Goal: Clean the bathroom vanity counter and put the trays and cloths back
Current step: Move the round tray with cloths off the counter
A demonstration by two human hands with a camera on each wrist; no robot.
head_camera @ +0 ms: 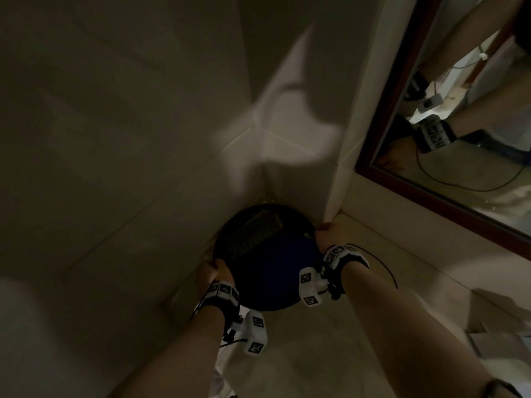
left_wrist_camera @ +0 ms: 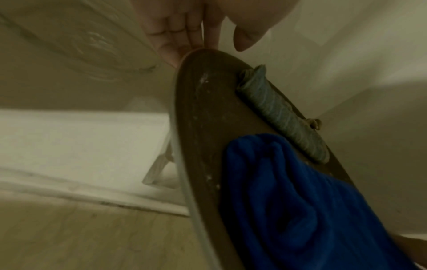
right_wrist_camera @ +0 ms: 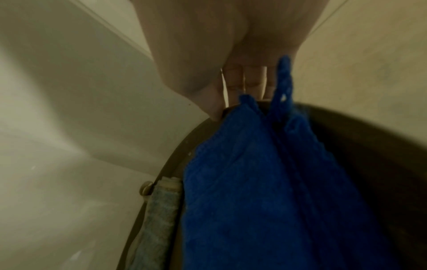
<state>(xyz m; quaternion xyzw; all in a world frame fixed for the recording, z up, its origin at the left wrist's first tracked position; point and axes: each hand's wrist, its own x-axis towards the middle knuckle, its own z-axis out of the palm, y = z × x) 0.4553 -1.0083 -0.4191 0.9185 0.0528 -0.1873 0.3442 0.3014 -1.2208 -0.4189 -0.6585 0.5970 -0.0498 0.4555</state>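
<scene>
Table (head_camera: 330,349): pale stone, corner by tiled walls, mirror (head_camera: 459,133) at right.
Round dark tray (head_camera: 258,300): in the corner, gripped at opposite rims.
Blue cloth (left_wrist_camera: 300,201): on tray.
Grey rolled cloth (left_wrist_camera: 282,113): beside it.
Left hand (head_camera: 211,272), right hand (head_camera: 327,234): each grip clamped on the tray rim.

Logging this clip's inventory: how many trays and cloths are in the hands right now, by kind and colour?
Round dark tray: 1, held at opposite rims by the left hand and right hand
Blue cloth: 1, lying on the tray
Rolled grey cloth: 1, lying on the tray beside the blue one
Total: 3
</scene>
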